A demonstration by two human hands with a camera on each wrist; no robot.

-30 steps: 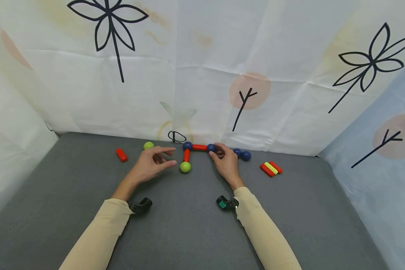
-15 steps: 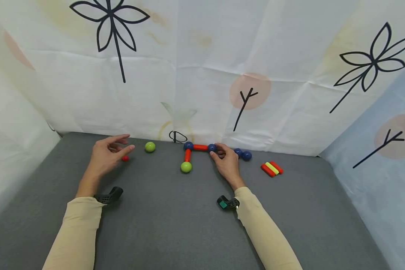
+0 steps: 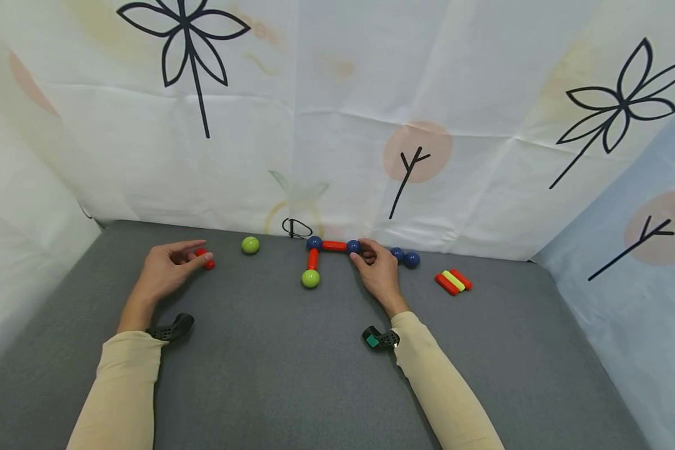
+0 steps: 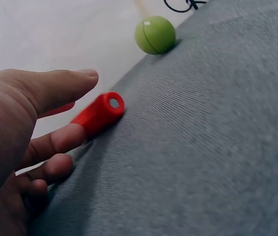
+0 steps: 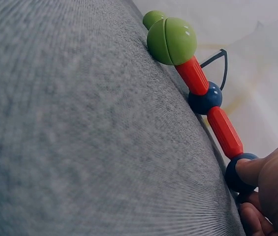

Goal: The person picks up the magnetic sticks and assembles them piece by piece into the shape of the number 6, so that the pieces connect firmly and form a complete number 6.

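My left hand [image 3: 165, 269] is at a short red rod [image 3: 209, 265] on the left of the table. In the left wrist view the thumb stands apart over the red rod [image 4: 99, 114], with a fingertip right at its side. A bit of red also shows behind the thumb. Beyond lies a green ball [image 4: 155, 35]. My right hand [image 3: 378, 272] pinches a blue ball [image 5: 239, 172] at the end of a joined chain. From there run a red rod [image 5: 225, 132], a blue ball [image 5: 205, 98], another red rod [image 5: 193, 75] and a green ball [image 5: 172, 41].
Two blue balls [image 3: 411, 260] lie just right of my right hand. Further right, two red rods and a yellow rod [image 3: 453, 280] lie side by side. A patterned white cloth [image 3: 337, 156] rises behind the grey table [image 3: 292, 375].
My left hand has moved left from beside the chain, past the loose green ball, and come down at the red rod. My right hand keeps its hold on the blue ball.
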